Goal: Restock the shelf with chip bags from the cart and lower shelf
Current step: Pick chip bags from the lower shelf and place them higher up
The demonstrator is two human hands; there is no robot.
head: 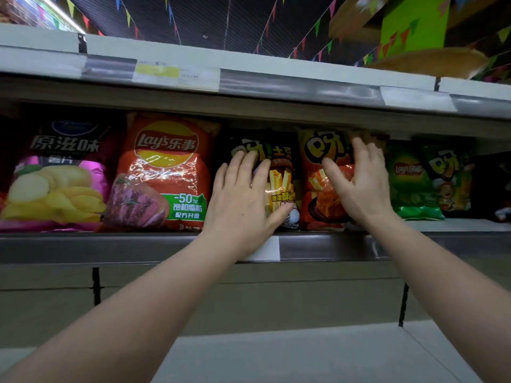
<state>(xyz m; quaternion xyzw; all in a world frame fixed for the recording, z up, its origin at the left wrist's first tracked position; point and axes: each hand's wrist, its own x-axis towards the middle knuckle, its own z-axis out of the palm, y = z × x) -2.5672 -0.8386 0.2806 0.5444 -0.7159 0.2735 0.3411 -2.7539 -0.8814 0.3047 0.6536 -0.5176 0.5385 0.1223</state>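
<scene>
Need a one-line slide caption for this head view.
Left hand presses the black fries bag, right hand the orange fries bag, on the grey shelf.

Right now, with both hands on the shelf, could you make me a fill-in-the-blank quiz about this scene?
1. The left hand rests on the ____ fries bag.
2. The right hand presses the ____ fries bag.
3. The red Lay's bag advertises ____ percent less fat.

Missing: black; orange; 50
</scene>
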